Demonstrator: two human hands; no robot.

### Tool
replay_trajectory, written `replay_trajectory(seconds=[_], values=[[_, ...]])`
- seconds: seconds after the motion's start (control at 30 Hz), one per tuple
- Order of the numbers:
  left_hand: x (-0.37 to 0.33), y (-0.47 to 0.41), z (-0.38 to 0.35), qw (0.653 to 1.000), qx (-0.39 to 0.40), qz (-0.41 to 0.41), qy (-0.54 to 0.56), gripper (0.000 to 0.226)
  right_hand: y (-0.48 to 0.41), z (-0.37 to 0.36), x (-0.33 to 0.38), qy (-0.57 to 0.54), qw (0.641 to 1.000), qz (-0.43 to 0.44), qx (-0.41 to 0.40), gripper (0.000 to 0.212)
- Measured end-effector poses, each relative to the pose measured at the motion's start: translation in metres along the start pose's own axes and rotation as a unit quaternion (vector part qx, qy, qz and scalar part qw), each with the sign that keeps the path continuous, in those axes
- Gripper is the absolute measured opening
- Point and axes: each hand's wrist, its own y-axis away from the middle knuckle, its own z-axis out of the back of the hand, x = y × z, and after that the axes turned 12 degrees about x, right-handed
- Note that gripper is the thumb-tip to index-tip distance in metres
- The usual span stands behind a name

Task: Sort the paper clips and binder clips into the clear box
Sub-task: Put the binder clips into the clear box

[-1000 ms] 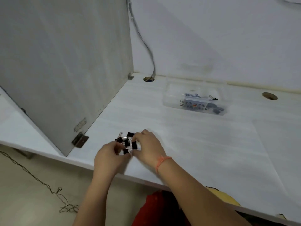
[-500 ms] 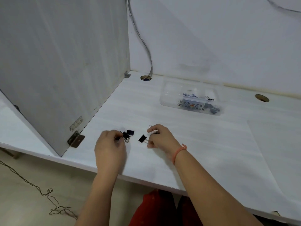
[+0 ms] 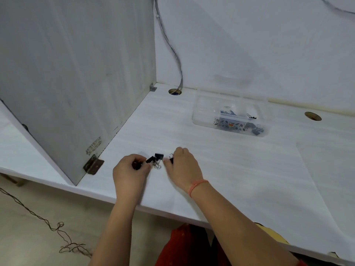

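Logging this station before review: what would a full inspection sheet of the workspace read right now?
Surface: white desk, pale wood grain.
Job's things: clear box near the back wall, with clips in its right part; loose binder clips on the desk between the hands.
Clutter: nothing seen.
Grippers: left hand pinches a black clip; right hand grips a second black clip.
Cables: grey cable runs down the wall into a desk hole; thin wire lies on the floor.
Surroundings: grey partition on the left, with a metal bracket at its base; second desk hole at right.
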Motion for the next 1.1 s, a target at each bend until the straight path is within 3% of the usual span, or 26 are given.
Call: replay_trajectory(seconds=[0.07, 0.1, 0.13, 0.17, 0.2, 0.23, 0.27, 0.3, 0.33, 0.37, 0.4, 0.47, 0.5, 0.53, 0.6, 0.67, 0.87, 1.03, 1.1], values=[[0.001, 0.001, 0.003, 0.999, -0.005, 0.008, 0.051, 0.006, -0.005, 0.007, 0.002, -0.196, 0.979, -0.055, -0.012, 0.025], [0.002, 0.000, 0.004, 0.997, -0.014, 0.011, 0.069, 0.006, -0.009, 0.011, 0.004, -0.340, 0.936, -0.088, -0.001, 0.019], [0.003, 0.000, 0.004, 0.995, -0.027, 0.015, 0.091, 0.008, -0.012, 0.015, 0.005, -0.487, 0.865, -0.119, 0.014, 0.016], [0.004, 0.000, 0.004, 0.992, -0.041, 0.021, 0.121, 0.011, -0.013, 0.019, 0.007, -0.619, 0.770, -0.149, 0.030, 0.018], [0.005, -0.001, 0.003, 0.986, -0.053, 0.028, 0.158, 0.014, -0.013, 0.024, 0.008, -0.722, 0.669, -0.171, 0.043, 0.023], [0.004, -0.002, 0.003, 0.979, -0.062, 0.035, 0.193, 0.018, -0.014, 0.026, 0.008, -0.783, 0.591, -0.188, 0.048, 0.031], [0.002, -0.003, 0.003, 0.972, -0.067, 0.044, 0.221, 0.023, -0.015, 0.027, 0.007, -0.817, 0.540, -0.196, 0.043, 0.038], [0.000, -0.005, 0.004, 0.965, -0.068, 0.059, 0.245, 0.027, -0.016, 0.026, 0.007, -0.835, 0.510, -0.201, 0.039, 0.043], [-0.003, -0.007, 0.006, 0.961, -0.065, 0.079, 0.259, 0.030, -0.019, 0.023, 0.007, -0.836, 0.508, -0.205, 0.035, 0.043], [-0.006, -0.009, 0.007, 0.959, -0.058, 0.098, 0.261, 0.031, -0.022, 0.021, 0.007, -0.809, 0.549, -0.205, 0.041, 0.039], [-0.008, -0.011, 0.008, 0.964, -0.050, 0.107, 0.240, 0.030, -0.025, 0.018, 0.007, -0.739, 0.642, -0.199, 0.048, 0.032], [-0.010, -0.014, 0.007, 0.992, -0.015, 0.093, 0.081, 0.022, -0.027, 0.011, 0.004, -0.443, 0.887, -0.129, 0.028, 0.007], [-0.010, -0.015, 0.006, 0.997, 0.013, 0.071, -0.026, 0.017, -0.027, 0.008, 0.002, -0.280, 0.958, -0.058, 0.020, 0.016], [-0.008, -0.017, 0.004, 0.992, 0.049, 0.047, -0.108, 0.019, -0.027, 0.005, -0.001, -0.153, 0.988, 0.005, 0.036, 0.032], [-0.006, -0.022, 0.003, 0.978, 0.117, 0.016, -0.173, 0.035, -0.028, 0.007, 0.000, -0.015, 0.992, 0.069, 0.102, 0.046], [-0.007, -0.028, 0.003, 0.972, 0.151, -0.004, -0.180, 0.032, -0.030, 0.009, -0.003, 0.026, 0.988, 0.094, 0.116, 0.043], [-0.007, -0.033, 0.000, 0.971, 0.153, -0.017, -0.184, 0.010, -0.022, 0.015, -0.017, -0.048, 0.996, 0.032, 0.065, 0.022], [-0.003, -0.026, -0.013, 0.981, 0.137, -0.057, -0.123, 0.010, -0.021, 0.023, -0.033, -0.094, 0.993, -0.054, 0.044, 0.012], [-0.001, -0.024, -0.015, 0.988, 0.117, -0.056, -0.082, 0.011, -0.018, 0.032, -0.038, -0.161, 0.982, -0.073, 0.068, 0.005]])
